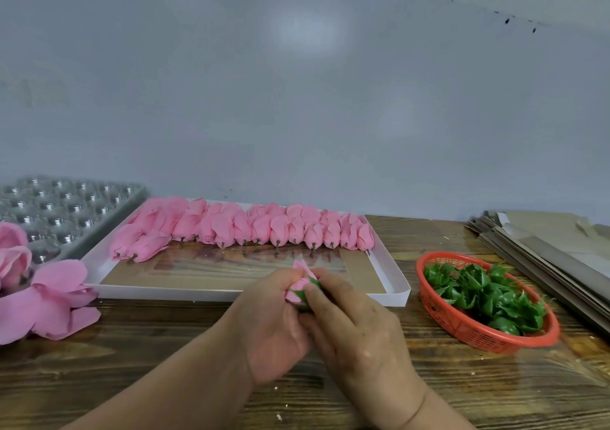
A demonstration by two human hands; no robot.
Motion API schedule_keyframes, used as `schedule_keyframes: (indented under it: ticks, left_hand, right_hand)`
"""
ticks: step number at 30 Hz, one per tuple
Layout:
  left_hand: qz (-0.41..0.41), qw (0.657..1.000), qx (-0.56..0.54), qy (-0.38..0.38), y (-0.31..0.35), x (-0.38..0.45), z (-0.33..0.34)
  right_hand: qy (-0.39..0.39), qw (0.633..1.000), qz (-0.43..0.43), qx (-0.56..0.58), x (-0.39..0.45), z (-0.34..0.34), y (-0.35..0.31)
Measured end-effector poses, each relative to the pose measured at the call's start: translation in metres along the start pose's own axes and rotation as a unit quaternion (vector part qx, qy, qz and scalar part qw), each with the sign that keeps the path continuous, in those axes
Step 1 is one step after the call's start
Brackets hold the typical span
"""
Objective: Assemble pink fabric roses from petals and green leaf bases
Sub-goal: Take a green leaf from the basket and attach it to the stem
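A: Left hand (274, 324) curled round rose (298, 286), over counter (165, 380), just in front of tray (392, 284). Right hand (356, 327) pinching leaf base (312, 292) against bloom's underside.

B: Step in hand, judged: seating base on petals. Stem hidden; cannot tell how far on.

A: Advice: keep petals bunched tight, push base straight along stem, no twisting, sepals spread evenly round bloom.

B: Supplies noted: basket (442, 317) of bases at right, near; loose petals (49, 311) at left. Row of stemmed blooms (251, 228) along tray's far side.

A: Risk: soft fabric, easily creased. Light grip.
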State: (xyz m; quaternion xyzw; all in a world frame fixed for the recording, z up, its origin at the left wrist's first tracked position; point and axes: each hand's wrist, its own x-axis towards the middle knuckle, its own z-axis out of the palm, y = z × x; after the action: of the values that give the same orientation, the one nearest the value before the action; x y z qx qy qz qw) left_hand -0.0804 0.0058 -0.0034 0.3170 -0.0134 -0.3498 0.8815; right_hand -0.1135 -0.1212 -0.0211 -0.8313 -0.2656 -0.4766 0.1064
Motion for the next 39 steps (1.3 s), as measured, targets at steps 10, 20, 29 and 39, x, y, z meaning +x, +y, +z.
schedule_keyframes:
  ticks: [10, 20, 29, 39]
  left_hand:
    - [-0.004, 0.993, 0.117, -0.024, -0.002, -0.004, 0.008]
    - [0.129, 0.964, 0.224, -0.060, 0.002, 0.005, -0.010]
    - [0.151, 0.943, 0.294, 0.033, 0.004, -0.001, -0.008]
    - [0.172, 0.887, 0.411, 0.122, 0.003, -0.027, -0.015]
  right_hand:
    - [0.035, 0.924, 0.282, 0.255, 0.006, -0.008, 0.003]
    - [0.038, 0.514, 0.554, 0.654, 0.016, -0.011, 0.008]
    - [-0.003, 0.487, 0.563, 0.668, 0.008, -0.002, 0.009]
    - [-0.046, 0.706, 0.452, 0.542, 0.005, -0.005, -0.006]
